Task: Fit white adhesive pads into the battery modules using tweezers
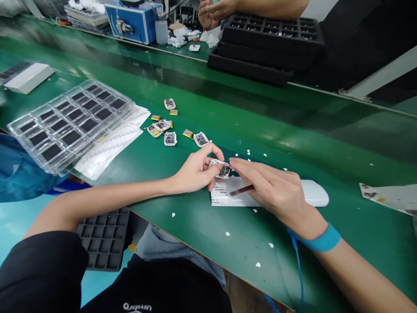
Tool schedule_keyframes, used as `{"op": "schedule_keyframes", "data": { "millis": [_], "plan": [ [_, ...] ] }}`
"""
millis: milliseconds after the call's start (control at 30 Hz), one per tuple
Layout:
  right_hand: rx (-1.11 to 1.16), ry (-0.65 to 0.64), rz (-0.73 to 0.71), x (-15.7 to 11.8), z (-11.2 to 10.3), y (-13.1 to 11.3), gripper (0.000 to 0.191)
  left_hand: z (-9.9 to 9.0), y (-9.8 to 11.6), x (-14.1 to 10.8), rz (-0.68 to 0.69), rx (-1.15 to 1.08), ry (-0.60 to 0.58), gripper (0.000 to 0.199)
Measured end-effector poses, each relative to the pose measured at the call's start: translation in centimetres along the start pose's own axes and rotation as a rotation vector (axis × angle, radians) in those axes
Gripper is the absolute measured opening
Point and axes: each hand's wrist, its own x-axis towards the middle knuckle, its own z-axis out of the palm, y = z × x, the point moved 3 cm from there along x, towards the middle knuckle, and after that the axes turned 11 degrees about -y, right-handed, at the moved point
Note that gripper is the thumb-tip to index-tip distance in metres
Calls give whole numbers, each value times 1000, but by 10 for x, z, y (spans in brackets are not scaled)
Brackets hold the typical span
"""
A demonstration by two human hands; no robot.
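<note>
My left hand (194, 170) is closed on a small white-framed circuit board (224, 171), pinched between thumb and fingers above the green bench. My right hand (276, 187) reaches the board's right edge with its fingertips, and a dark slim tool that looks like tweezers (241, 190) sticks out from under its palm. Beneath both hands lies a white label strip (223, 198) with rows of small print, on a white rounded object (314, 193). Just beyond my left hand is another circuit board (201, 139) joined to a small yellow battery (188, 133).
Several more boards (170, 138) and batteries lie further left. A clear compartment tray (74, 115) rests on printed sheets (110, 150). White scraps (227, 234) dot the bench. Across it, a person's hands (215, 11) are near black trays (260, 48). A blue cord (298, 269) hangs from my right wristband.
</note>
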Motion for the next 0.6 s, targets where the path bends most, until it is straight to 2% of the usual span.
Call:
{"op": "schedule_keyframes", "data": {
  "millis": [167, 400, 500, 600],
  "plan": [
    [-2, 45, -37, 4, 5, -13, 41, 1, -2, 1, -9, -42, -41, 20],
    [-5, -63, 124, 7, 11, -22, 38, 5, -4, -3, 13, 75, 23, 26],
    [166, -54, 147, 11, 5, -18, 37, 5, -1, -4, 49, 103, 32, 29],
    [457, -61, 258, 19, -3, -10, 29, 6, 2, -5, 67, 118, 16, 28]
  ]
}}
